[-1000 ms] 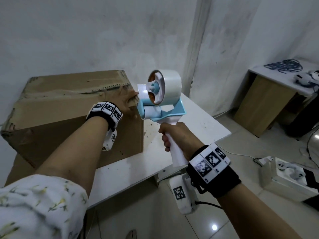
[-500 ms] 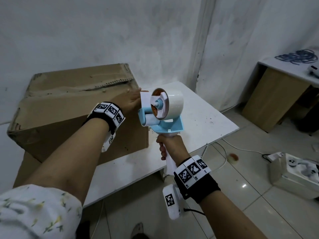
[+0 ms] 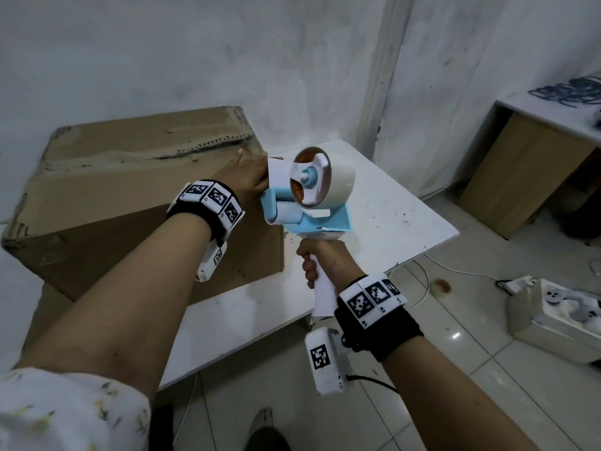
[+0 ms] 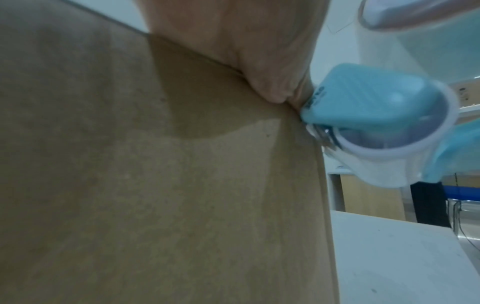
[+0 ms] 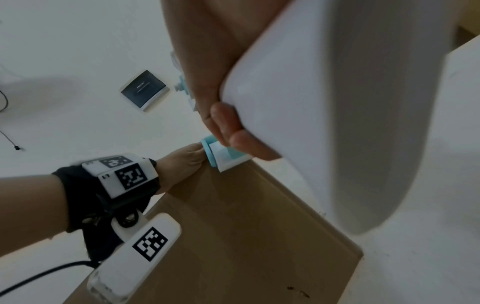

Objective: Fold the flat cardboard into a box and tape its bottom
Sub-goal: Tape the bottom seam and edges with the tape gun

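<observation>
So the cardboard box (image 3: pixel 140 203) is already folded up and sitting on the white table (image 3: pixel 374 222), filling the 9 to 10 o'clock side of the head view, bottom flaps facing up with a ragged seam running across the top.

Right hand (image 3: pixel 325 262) is wrapped tight around the white handle of the tape dispenser (image 3: pixel 309 196), fingers curled all the way round it. The dispenser's blue nose sits right at the box's top edge at the corner near 12 o'clock.

Left hand (image 3: pixel 250 177) rests on that same top corner, right next to the dispenser's nose. It might be pinning the loose tape end down, but I can't tell whether the fingers are flat or pinching, since the dispenser blocks them in the head view and the wrist view only shows palm against cardboard.

Handling-wise: the box looks light and a bit beat up, with soft creased corners, so I'd guess it slides or caves if you push hard. Best to brace it on a stiff folded edge, not mid-panel. The dispenser is rigid plastic, so the handle is the obvious place to hold. The tape itself will be sticky and floppy, so keep it taut.
</observation>
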The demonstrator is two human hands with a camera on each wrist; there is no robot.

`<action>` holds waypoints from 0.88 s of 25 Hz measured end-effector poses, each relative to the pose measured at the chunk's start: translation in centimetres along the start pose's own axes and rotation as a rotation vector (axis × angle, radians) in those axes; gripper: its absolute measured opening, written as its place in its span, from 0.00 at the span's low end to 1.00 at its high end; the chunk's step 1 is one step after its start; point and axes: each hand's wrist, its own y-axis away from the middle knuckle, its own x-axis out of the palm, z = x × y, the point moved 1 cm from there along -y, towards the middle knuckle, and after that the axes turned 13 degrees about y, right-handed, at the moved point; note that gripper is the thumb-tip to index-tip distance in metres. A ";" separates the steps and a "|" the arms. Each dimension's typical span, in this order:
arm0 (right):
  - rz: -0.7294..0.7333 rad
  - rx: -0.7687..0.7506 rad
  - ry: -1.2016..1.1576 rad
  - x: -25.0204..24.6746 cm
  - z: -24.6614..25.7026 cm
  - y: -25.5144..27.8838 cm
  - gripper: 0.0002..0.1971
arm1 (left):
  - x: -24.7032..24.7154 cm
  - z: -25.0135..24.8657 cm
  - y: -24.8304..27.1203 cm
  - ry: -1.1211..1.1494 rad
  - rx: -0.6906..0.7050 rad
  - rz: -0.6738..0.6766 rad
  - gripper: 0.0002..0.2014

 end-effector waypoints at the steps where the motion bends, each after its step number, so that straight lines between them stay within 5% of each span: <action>1: -0.025 0.011 -0.022 0.1 -0.5 0.1 0.15 | 0.1 -0.2 0.0 -0.007 -0.010 -0.007 0.24; 8: -0.178 0.179 -0.141 -0.5 -8.6 -0.1 0.13 | 0.4 0.1 0.0 -0.081 -0.041 -0.009 0.32; 17: -0.218 -0.062 -0.194 -3.2 -0.8 -2.8 0.11 | 0.7 -0.8 -0.5 -0.166 -0.041 -0.144 0.20; 22: -0.232 -0.104 -0.137 -3.1 2.3 -4.9 0.10 | 2.5 -2.1 -0.4 -0.207 -0.067 -0.344 0.14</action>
